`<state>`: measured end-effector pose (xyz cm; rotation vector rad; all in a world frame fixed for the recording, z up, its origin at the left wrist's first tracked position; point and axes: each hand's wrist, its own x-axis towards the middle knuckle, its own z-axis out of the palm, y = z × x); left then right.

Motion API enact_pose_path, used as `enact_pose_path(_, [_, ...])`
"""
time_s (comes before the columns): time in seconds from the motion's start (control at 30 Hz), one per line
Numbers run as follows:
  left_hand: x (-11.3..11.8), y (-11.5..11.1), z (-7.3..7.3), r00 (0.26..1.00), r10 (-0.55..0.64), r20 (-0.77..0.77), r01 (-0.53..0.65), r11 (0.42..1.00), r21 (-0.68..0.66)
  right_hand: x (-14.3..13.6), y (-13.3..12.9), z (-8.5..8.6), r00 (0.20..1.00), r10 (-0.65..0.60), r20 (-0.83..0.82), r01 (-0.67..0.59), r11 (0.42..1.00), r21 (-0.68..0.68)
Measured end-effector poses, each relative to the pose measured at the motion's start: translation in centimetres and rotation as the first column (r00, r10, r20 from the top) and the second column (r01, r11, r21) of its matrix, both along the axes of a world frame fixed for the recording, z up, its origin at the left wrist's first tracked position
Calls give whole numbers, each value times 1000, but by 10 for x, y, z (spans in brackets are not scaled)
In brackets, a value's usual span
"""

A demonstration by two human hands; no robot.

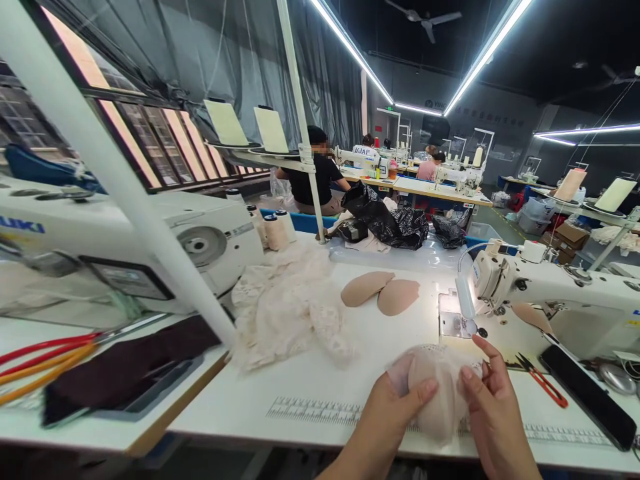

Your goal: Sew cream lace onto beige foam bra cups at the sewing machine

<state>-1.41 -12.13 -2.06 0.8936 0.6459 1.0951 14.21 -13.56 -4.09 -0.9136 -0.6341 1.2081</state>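
Note:
Between my two hands is a pale, sheer bra cup piece [434, 400], held up just over the front of the sewing table. My left hand [395, 407] grips its left side, thumb on top and fingers hidden behind the fabric. On the right edge, my right hand [487, 400] pinches the cloth, its index finger raised. Beyond them lie two beige foam cups [397, 297], partly overlapping. A heap of cream lace fabric [290, 307] spreads to the left. The sewing machine [500, 280] stands just past my right hand, its needle area lit.
Red-handled thread snips [545, 383] and a black phone [590, 397] lie at the right. A ruler strip [315, 410] runs along the front edge. At left are a white pole [130, 193], another sewing machine [200, 240] and scissors [50, 353]. A person [317, 177] sits ahead.

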Motion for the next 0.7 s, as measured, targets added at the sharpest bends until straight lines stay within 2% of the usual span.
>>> enact_pose_path(0.07, [1,0,-3,999,-28,-36,28,1000,7,-2,-1,5,999,-5,-36,5,1000,23])
enact_pose_path(0.13, [1,0,-7,993,-108,-43,109,994,12,-2,-1,9,996,7,-86,-5,1000,19])
enact_pose_path(0.2, [1,-1,-9,978,-207,-19,207,978,8,0,0,8,994,20,-108,-22,1000,-19])
enact_pose_path(0.27, [0,-2,-8,969,-245,35,245,969,0,6,2,3,995,39,-94,-47,995,-91])
enact_pose_path(0.4, [0,-3,-2,976,-143,166,156,986,-64,17,2,-13,989,135,-60,-144,971,-191])
enact_pose_path(0.53, [5,1,2,981,-36,190,59,991,-117,15,-4,-21,981,193,-27,-195,974,-113])
enact_pose_path(0.7, [13,9,3,982,121,144,-100,984,-145,10,-3,-22,985,170,15,-169,983,-71])
